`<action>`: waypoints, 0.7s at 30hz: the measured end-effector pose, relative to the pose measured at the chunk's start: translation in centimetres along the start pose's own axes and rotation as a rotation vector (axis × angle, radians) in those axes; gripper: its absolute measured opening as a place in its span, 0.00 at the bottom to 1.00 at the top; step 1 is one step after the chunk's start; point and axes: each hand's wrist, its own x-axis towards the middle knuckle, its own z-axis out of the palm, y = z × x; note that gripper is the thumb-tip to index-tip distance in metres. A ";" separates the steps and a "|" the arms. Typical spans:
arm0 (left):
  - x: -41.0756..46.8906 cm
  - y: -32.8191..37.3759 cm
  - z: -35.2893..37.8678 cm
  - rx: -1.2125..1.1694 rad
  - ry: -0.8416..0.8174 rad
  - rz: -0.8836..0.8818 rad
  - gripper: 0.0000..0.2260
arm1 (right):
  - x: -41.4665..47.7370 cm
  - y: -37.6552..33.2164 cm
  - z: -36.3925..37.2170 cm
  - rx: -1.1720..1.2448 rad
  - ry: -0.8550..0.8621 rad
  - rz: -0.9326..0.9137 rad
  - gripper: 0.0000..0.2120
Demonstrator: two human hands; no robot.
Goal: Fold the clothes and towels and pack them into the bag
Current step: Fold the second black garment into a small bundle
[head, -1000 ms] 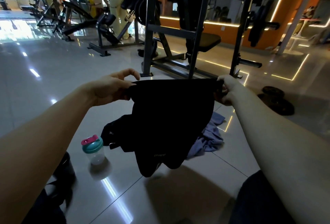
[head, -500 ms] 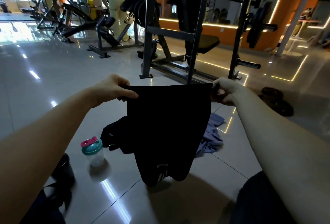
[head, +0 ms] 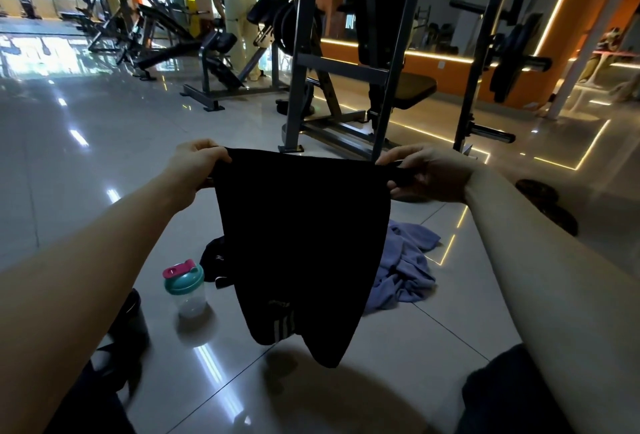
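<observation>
Head view: you're holding the black shorts point(head: 301, 243) up by the waistband, hanging clear of the floor between your arms; left hand point(head: 194, 167) is gripping one waistband corner, right hand point(head: 426, 174) is pinching the other, fingers curled round the fabric. Step in hand, as I'm reading it, is squaring the shorts up ahead of the first fold; nothing is looking folded or packed. Next move is calling for bringing the two corners together to halve it, or laying it flat on the floor tiles point(head: 398, 357) first; mind the legs twisting. Purple towel point(head: 405, 267) and another black garment point(head: 216, 257) are lying crumpled behind the shorts, partly hidden by them; shaker bottle point(head: 185, 290) is standing just beside. Bag: I'm not making it out. The dark shape point(head: 130, 319) at lower left could be it, but your left forearm is cutting it off and it's too dark to call.
</observation>
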 end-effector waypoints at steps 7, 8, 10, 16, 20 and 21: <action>0.1 -0.1 -0.4 -0.068 -0.013 -0.066 0.09 | 1.4 0.0 1.0 -0.210 -0.008 0.064 0.24; 0.1 -0.2 -0.4 -0.075 -0.015 -0.074 0.09 | 1.4 0.0 0.9 -0.216 -0.038 0.053 0.28; 0.0 -0.3 -0.6 -0.080 -0.021 -0.083 0.09 | 1.4 0.0 0.9 -0.254 -0.045 0.024 0.30; 0.0 0.0 -0.6 -0.113 -0.064 -0.052 0.10 | 1.7 0.3 0.4 -0.258 0.093 -0.067 0.13; -0.2 0.2 -0.8 -0.155 -0.120 -0.017 0.15 | 1.5 0.6 0.2 -0.348 0.138 -0.109 0.08; -0.2 0.3 -0.8 -0.161 -0.132 -0.009 0.18 | 1.5 0.6 0.3 -0.398 0.163 -0.125 0.05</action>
